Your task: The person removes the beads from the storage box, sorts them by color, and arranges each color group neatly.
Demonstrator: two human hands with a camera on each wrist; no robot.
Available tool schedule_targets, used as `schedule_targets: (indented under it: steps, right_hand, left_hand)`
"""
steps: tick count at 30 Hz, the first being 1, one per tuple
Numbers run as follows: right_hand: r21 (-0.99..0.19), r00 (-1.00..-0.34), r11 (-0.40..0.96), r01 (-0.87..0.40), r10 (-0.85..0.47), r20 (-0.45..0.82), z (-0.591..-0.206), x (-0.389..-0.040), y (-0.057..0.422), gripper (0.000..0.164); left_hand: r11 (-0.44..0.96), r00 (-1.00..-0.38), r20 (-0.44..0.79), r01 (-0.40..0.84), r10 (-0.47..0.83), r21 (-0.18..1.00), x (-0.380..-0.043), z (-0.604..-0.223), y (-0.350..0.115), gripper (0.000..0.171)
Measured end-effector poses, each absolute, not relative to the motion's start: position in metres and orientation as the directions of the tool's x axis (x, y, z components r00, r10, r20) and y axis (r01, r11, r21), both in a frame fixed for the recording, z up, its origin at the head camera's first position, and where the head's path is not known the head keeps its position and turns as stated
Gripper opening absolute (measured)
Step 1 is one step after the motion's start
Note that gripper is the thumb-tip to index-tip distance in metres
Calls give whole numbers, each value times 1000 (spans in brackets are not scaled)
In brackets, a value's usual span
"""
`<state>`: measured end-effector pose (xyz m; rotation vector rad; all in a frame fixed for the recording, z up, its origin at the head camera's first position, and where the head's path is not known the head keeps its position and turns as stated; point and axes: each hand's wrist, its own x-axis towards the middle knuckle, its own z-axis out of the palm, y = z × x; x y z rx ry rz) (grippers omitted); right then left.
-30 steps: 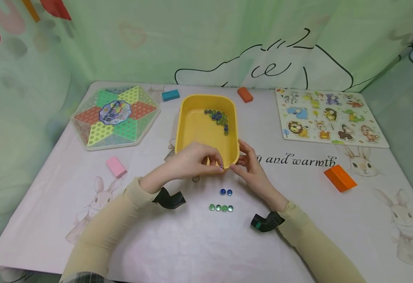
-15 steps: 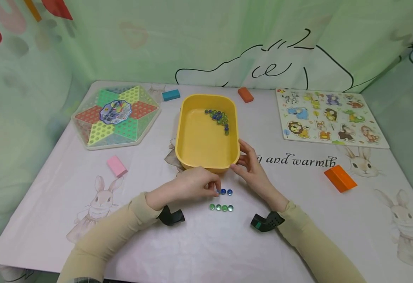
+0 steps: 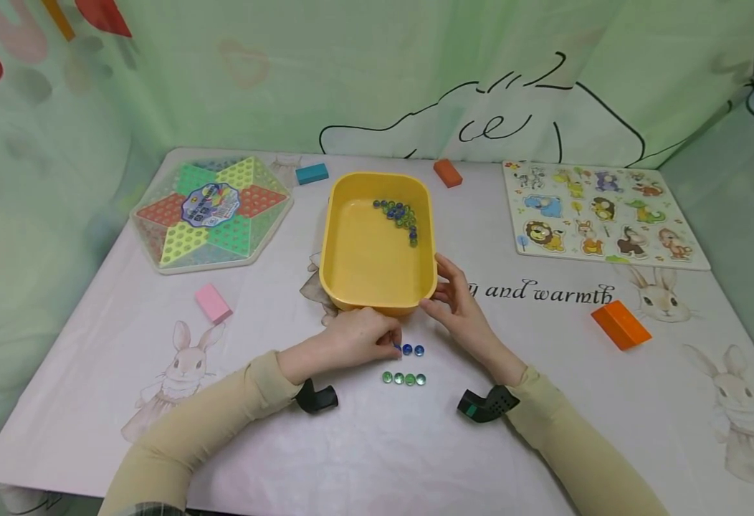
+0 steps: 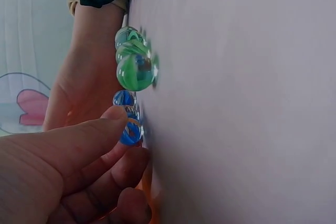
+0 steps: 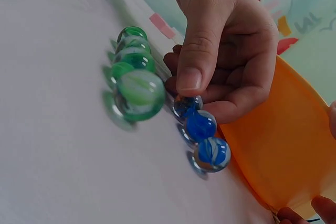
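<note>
In the head view my left hand (image 3: 363, 340) is low over the cloth, just in front of the yellow plastic tray (image 3: 377, 298). Its thumb and index finger pinch a blue marble (image 5: 187, 106) at the left end of a short blue row. Two more blue marbles (image 3: 407, 350) lie beside it. Nearer me runs a row of several green marbles (image 3: 410, 379). My right hand (image 3: 466, 319) holds the tray's near right corner, thumb at the front and fingers along the side. Loose blue and green marbles (image 3: 400, 213) sit in the tray's far right part.
A hexagonal Chinese checkers board (image 3: 212, 215) lies at the back left, an animal puzzle board (image 3: 603, 213) at the back right. Around the tray are a blue block (image 3: 312, 173), a red-orange block (image 3: 448, 173), a pink block (image 3: 213, 304) and an orange block (image 3: 621, 325).
My left hand has come from the tray's front rim down toward me, bringing a blue marble to the left end of the blue row. My right hand has stayed at the tray's corner.
</note>
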<state>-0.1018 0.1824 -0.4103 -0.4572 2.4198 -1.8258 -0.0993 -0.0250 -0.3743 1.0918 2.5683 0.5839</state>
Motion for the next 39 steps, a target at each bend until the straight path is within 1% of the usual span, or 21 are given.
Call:
schedule_targets:
  steps: [10,20,23,27,30,32,34,36,38,39]
  right_hand:
    - [-955,-950,219,-199,-284,133,-409,-101,182,73]
    - [-955,-951,225,-192,-284,124,-409,-101,182,73]
    - [-954,-952,229,-191,-281,123,-409,-101,182,73]
    - [-954,-953,232,-191,-278,123,-408,-101,182,74]
    - [-953,-952,235,-193,-280,123,-408,-101,182,73]
    - [-951,-951,237,-197,-283,126,-408,-102,182,73]
    - [-951,-950,236,-199,-285,128,-408,-101,181,73]
    - [-953,-950,230,-199,-284,129,-408,-101,181,73]
    - [-955,-951,225,-193,-283,125,-408,-100,181,73]
    - [-955,-951,226,-191,-284,123,-408,-100,181,73]
  left_hand:
    - [614,-666,-59,645,743,454,-98,-378,-25,14]
    - [593,-658,-21,664,753,455,-96,-381,-28,17]
    - [598,-659,-26,664,752,449,-95,-380,-30,20]
    - [608,-655,-62,656,753,447,-94,-370,-33,23]
    - [593,-627,-104,652,772,472,-95,-355,-36,26]
    - [554,-583,-121,656,803,513,-98,-342,-38,28]
    - [491,-532,-110,656,840,574,-103,-330,-39,28]
    - [425,-497,-73,647,865,633,-110,-318,-38,26]
    - [370,-490,-15,638,872,675,-119,-310,-36,23]
    - [359,-503,6,626,864,692,-124,-308,-34,21]
